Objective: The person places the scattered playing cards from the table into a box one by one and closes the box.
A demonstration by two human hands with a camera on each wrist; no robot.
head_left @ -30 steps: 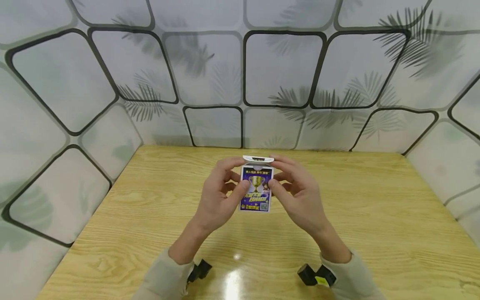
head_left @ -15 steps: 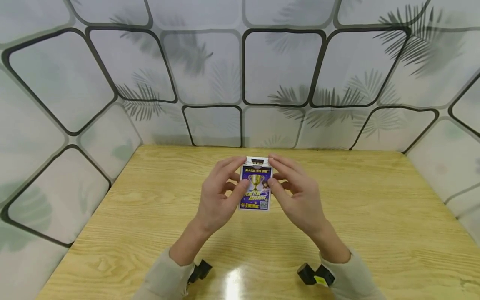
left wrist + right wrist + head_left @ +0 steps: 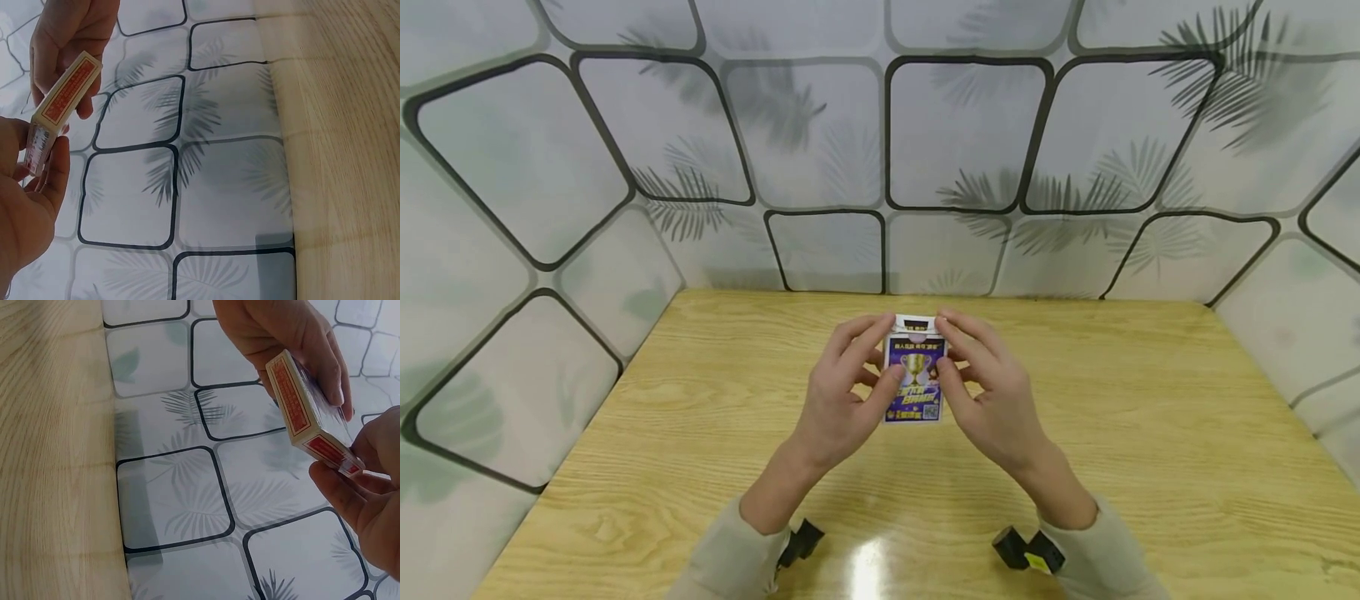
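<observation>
In the head view a small playing-card box (image 3: 914, 392) is held up over the table between both hands. Its face is purple with a gold trophy and a QR code; cream sides with red panels show in the wrist views. A white top flap (image 3: 916, 323) stands at the far end, its exact closure too small to tell. My left hand (image 3: 848, 396) grips the left edge, thumb on the purple face. On the opposite edge, my right hand (image 3: 992, 392) pinches with its thumb in front and fingers behind. Fingertips of both hands touch the flap's ends.
Below the hands lies a light wooden table (image 3: 700, 417). Patterned cloth walls (image 3: 962, 142) with black outlines and leaf prints rise behind it and at both sides. Black wrist cameras (image 3: 801, 542) sit at the sleeves.
The top flap, raised and wide a second ago, has been folded down towards the box's mouth. Lately the box shifted slightly right; both hands keep hold of it.
</observation>
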